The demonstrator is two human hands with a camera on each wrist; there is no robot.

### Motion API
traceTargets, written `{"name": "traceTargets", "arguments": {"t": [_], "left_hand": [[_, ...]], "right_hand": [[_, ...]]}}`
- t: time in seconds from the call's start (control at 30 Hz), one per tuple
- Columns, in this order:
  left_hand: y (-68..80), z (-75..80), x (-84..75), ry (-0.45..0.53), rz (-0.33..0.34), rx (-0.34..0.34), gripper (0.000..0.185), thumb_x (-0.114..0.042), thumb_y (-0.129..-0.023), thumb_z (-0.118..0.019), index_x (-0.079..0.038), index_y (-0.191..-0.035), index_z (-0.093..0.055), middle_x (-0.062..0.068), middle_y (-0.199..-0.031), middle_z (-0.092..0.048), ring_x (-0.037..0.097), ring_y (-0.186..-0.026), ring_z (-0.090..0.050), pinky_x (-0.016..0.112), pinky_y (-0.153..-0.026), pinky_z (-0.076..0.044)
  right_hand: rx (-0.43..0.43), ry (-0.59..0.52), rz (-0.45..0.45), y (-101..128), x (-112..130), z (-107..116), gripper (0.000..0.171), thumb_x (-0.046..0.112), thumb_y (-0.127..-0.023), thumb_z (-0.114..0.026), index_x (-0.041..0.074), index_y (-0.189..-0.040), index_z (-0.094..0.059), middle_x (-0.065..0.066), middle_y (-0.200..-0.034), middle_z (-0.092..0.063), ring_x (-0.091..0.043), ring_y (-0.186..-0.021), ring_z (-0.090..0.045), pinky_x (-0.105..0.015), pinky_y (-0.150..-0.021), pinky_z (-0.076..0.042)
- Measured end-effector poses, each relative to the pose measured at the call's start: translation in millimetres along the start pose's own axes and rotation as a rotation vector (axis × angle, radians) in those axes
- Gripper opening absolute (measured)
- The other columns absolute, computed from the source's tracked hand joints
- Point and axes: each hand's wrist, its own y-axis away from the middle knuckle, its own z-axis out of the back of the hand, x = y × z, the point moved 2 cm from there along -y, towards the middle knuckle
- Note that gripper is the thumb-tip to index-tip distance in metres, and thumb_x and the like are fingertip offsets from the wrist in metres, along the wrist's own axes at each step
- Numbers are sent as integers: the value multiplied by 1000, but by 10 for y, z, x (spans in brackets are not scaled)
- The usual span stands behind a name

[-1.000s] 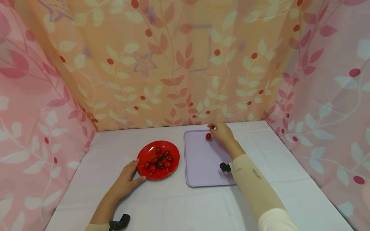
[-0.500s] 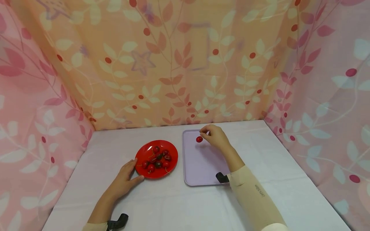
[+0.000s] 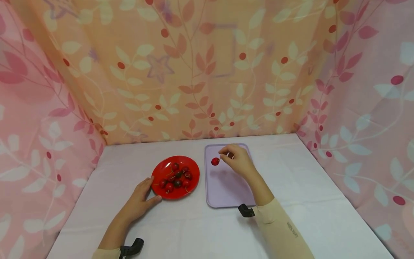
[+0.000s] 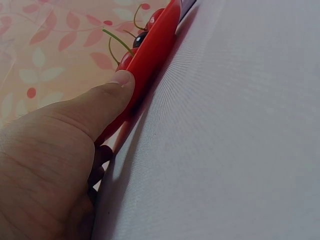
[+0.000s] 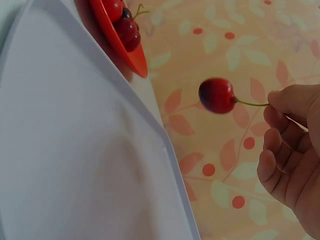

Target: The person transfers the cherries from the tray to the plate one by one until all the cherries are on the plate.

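Observation:
My right hand (image 3: pixel 238 160) pinches the thin green stem of a red cherry (image 5: pixel 217 95) between thumb and fingertips. The cherry hangs above the lilac tray (image 3: pixel 215 194), with its shadow falling on the surface below. My left hand (image 3: pixel 139 199) rests at the left edge of the red plate (image 3: pixel 158 169), thumb and fingers spread along the rim. Up close in the left wrist view, the thumb (image 4: pixel 112 95) lies straight against the plate's outer side. Several dark red cherries (image 3: pixel 178 182) with stems lie on the plate.
Plate and tray stand side by side on a table with a white cloth (image 3: pixel 181 230), a narrow gap between them. Leaf-patterned curtains (image 3: pixel 194 72) close in the back and both sides. A black wrist mount (image 3: pixel 246 210) sits on the right sleeve, another (image 3: pixel 132 248) on the left.
My right hand has moved left and toward me from the tray's far edge, carrying the cherry by its stem. My left hand has stayed at the plate.

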Motion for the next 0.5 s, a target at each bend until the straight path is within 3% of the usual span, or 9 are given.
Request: {"name": "traceTargets", "arguments": {"t": [0.5], "left_hand": [[-12, 12, 6, -3, 2, 6, 96, -55, -91, -71, -9, -163, -27, 21, -166, -27, 45, -153, -19, 73, -115, -24]], "right_hand": [[39, -60, 5, 77, 197, -9, 11, 9, -92, -73, 13, -101, -76, 3, -93, -71, -17, -76, -61, -27, -66, -53]]}}
